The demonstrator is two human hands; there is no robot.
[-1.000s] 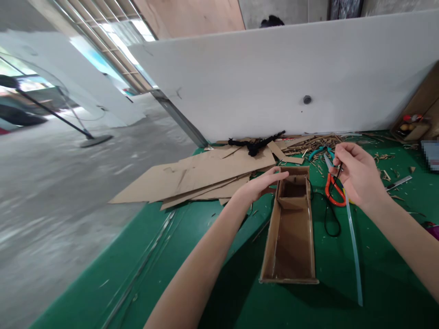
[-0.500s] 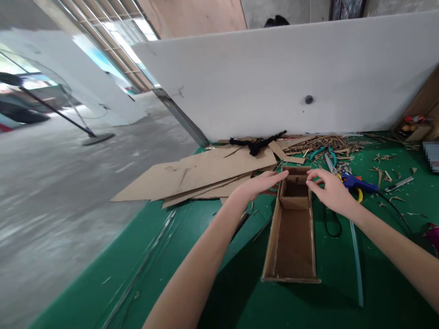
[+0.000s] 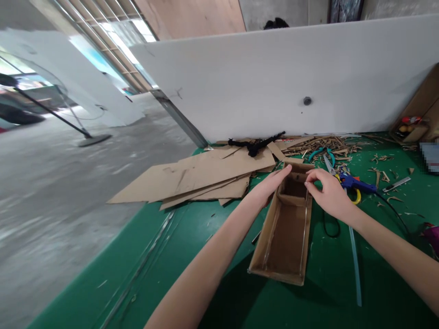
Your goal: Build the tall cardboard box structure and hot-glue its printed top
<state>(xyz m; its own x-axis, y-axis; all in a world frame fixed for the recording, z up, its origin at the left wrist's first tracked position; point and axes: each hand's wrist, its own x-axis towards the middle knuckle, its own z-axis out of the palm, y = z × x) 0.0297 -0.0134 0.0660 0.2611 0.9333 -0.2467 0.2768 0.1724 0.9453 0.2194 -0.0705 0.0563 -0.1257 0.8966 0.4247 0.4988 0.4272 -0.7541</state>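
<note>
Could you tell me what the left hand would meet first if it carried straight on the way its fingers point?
The left hand points up and right along the far end of the cardboard box. It would probably meet the right hand gripping the box's opposite wall, though depth is unclear.
</note>
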